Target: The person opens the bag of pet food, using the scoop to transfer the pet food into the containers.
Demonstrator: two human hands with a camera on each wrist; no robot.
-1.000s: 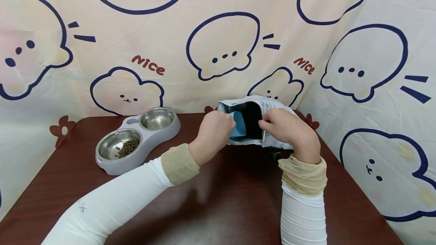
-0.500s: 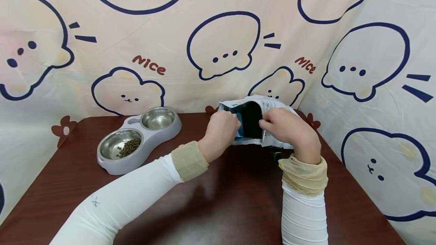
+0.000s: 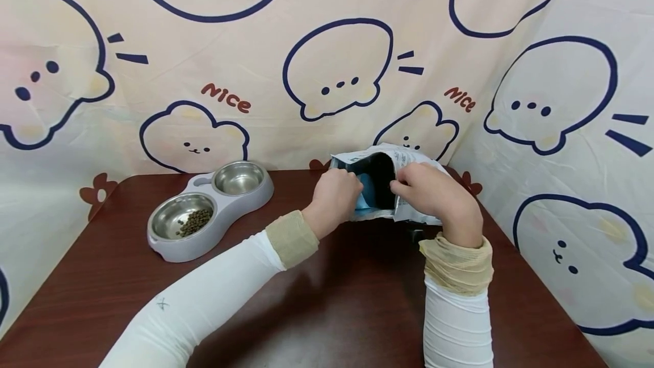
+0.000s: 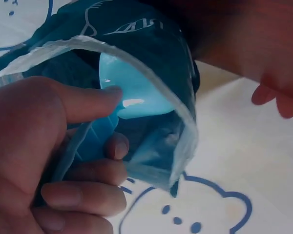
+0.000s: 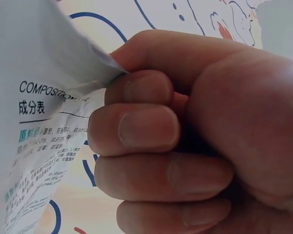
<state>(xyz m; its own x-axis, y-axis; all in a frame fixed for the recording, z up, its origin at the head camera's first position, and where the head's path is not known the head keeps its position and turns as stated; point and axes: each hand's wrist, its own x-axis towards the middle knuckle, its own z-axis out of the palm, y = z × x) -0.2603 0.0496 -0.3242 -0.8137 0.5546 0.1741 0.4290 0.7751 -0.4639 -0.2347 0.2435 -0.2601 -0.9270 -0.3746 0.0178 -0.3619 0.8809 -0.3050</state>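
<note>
A blue scoop (image 4: 134,90) is inside the mouth of a white and teal pet food bag (image 3: 416,216). My left hand (image 3: 334,200) grips the scoop's handle, its thumb lying along the top in the left wrist view. The bag lies on its side with its opening facing left. Its printed edge is pinched between thumb and curled fingers of my right hand (image 5: 151,126), which keeps the mouth spread. The bag's deep inside is dark, so its contents cannot be seen.
To the left stands a grey double bowl holder (image 3: 232,214). Brown kibble (image 3: 194,223) lies in its nearer steel bowl (image 3: 166,217); the farther steel bowl (image 3: 238,178) shows bare metal. A cartoon-print cloth (image 3: 327,72) hangs behind the brown table (image 3: 327,322).
My left hand has moved right, carrying the scoop deeper into the bag's mouth. The right hand keeps its pinch on the bag's edge and has hardly moved.
</note>
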